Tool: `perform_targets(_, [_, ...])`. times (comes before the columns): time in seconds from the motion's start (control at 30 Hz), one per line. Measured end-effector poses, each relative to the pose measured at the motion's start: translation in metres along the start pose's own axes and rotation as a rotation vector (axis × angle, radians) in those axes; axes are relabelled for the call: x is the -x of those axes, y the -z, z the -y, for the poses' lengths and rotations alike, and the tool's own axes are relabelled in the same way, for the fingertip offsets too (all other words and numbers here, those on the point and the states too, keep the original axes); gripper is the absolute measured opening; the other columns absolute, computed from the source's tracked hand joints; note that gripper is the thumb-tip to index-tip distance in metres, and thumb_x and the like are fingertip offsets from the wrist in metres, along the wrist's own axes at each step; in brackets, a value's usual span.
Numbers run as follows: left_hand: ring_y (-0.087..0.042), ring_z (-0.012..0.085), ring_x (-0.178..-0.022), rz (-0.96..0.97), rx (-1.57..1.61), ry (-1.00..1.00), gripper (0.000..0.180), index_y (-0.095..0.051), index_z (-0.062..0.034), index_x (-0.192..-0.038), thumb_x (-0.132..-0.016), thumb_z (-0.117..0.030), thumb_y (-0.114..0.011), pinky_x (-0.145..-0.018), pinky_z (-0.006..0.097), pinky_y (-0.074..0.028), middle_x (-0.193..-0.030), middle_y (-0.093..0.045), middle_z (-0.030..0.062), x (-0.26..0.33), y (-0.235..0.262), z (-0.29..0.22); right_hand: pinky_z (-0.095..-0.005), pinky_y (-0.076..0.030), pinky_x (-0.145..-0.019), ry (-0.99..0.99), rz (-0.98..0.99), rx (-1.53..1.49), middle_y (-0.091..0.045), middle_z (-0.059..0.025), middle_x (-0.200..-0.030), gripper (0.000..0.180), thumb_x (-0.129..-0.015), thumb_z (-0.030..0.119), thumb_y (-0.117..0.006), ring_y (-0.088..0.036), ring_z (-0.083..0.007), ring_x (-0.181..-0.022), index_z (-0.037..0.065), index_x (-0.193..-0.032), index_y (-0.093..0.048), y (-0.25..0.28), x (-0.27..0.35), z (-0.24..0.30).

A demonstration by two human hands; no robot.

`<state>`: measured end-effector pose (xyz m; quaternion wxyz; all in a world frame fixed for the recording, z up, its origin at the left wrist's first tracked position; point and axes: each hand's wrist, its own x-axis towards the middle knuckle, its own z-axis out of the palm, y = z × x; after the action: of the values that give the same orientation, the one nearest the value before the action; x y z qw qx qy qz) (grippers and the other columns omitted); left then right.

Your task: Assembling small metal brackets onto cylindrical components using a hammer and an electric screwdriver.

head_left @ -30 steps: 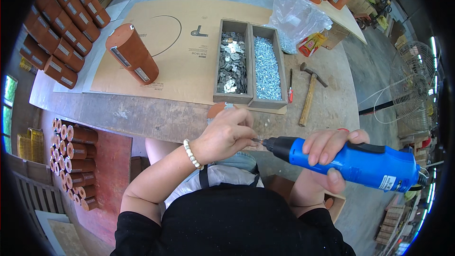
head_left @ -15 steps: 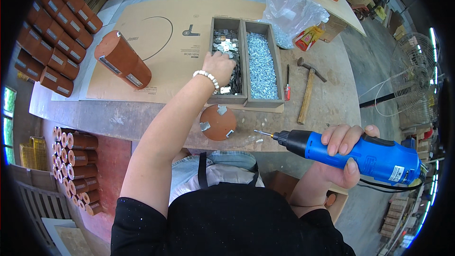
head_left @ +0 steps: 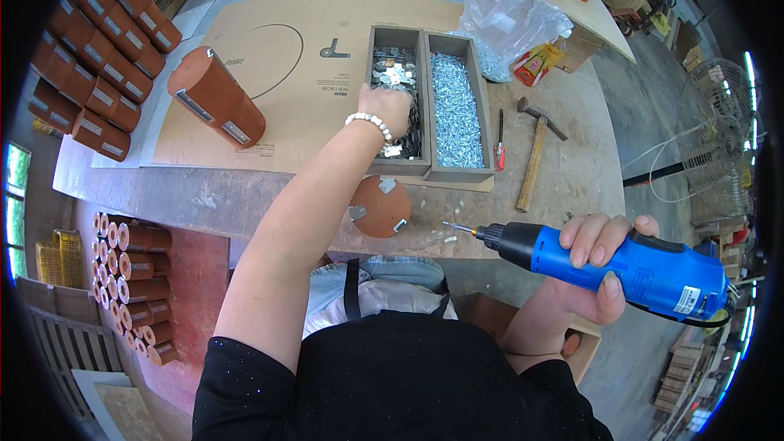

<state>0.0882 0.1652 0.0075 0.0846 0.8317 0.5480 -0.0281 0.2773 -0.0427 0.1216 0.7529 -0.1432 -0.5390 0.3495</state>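
My left hand (head_left: 385, 108), a beaded bracelet on its wrist, reaches down into the left compartment of a grey box (head_left: 425, 102). Its fingers curl among small flat metal pieces (head_left: 398, 73); whatever they grip is hidden. Silver screws (head_left: 456, 114) fill the right compartment. Off to the right, my right hand (head_left: 600, 255) is wrapped round a blue electric screwdriver (head_left: 645, 271), whose bit points left above the table's front edge. Between the box and my body stands a reddish-brown cylinder (head_left: 381, 211), seen end-on, with metal pieces at its rim.
Another reddish-brown cylinder (head_left: 216, 102) stands on the cardboard sheet (head_left: 327, 20). More cylinders (head_left: 106, 57) are stacked far left. Right of the box lie a red-handled screwdriver (head_left: 500, 151) and a hammer (head_left: 534, 159). A clear plastic bag (head_left: 510, 12) sits behind them.
My left hand stays over the metal pieces, its fingers now deeper and less visible. The whole scene shifts slightly with the head. The blue electric screwdriver stays in my right hand.
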Motion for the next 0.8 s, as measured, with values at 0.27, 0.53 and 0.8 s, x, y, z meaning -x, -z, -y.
perform_targets(0.27, [-0.060, 0.0229, -0.083, -0.044, 0.195, 0.069, 0.012, -0.064, -0.0120, -0.075, -0.065, -0.019, -0.064, -0.077, 0.038, -0.037, -0.080, -0.065, 0.0061, 0.003, -0.002, 0.007, -0.0372, -0.047, -0.063, 0.042, -0.005, 0.039, -0.052, -0.0085, -0.077, 0.060, -0.074, 0.013, -0.060, -0.055, -0.0204, -0.064, 0.002, -0.124, -0.030, 0.001, 0.002, 0.005])
perform_targets(0.53, [-0.059, 0.0218, -0.061, -0.231, 0.545, -0.045, 0.012, -0.060, -0.0022, -0.072, -0.065, -0.012, -0.060, -0.057, 0.032, -0.046, -0.064, -0.061, 0.0084, 0.041, 0.025, 0.018, -0.0367, -0.047, -0.062, 0.069, -0.013, 0.037, -0.052, -0.0082, -0.077, 0.061, -0.073, 0.014, -0.060, -0.055, -0.0201, -0.064, 0.001, -0.125, -0.029, 0.003, 0.002, 0.007])
perform_targets(0.8, [-0.059, 0.0222, -0.054, -0.344, 0.830, -0.264, 0.013, -0.064, 0.0004, -0.072, -0.064, -0.007, -0.058, -0.055, 0.030, -0.048, -0.060, -0.060, 0.0122, 0.114, 0.054, 0.002, -0.0370, -0.047, -0.063, 0.059, 0.012, 0.001, -0.052, -0.0083, -0.077, 0.061, -0.073, 0.013, -0.059, -0.055, -0.0202, -0.065, 0.001, -0.125, -0.029, -0.003, 0.005, 0.008])
